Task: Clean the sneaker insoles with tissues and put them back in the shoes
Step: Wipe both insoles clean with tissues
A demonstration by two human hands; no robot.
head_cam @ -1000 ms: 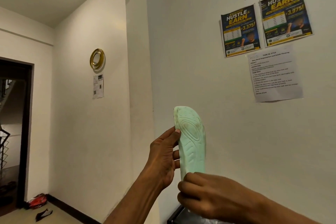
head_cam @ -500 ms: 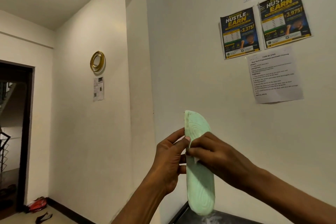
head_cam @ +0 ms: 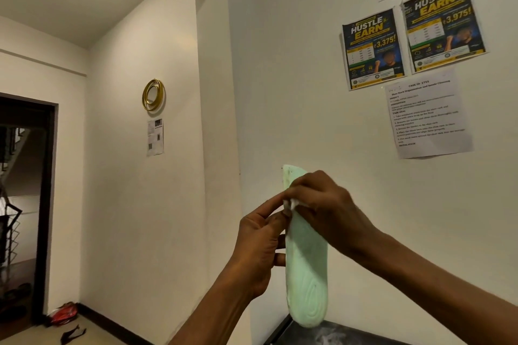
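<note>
Fingers of the left hand (head_cam: 260, 245) gripped the pale green insole (head_cam: 307, 272) upright by its edge — raised before the wall (head_cam: 308, 92) — while the right hand (head_cam: 325, 204) pinched a white tissue (head_cam: 293, 203) against its upper part.

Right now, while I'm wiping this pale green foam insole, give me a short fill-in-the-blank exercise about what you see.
1. The thin foam insole held up in front of the white wall is pale ____ in colour.
2. The left hand grips its edge while the right hand presses a small white ____ near its upper end.
3. Higher on that wall, ____ dark "Hustle Earn" posters hang side by side.

Missing words: green; tissue; two.
</note>
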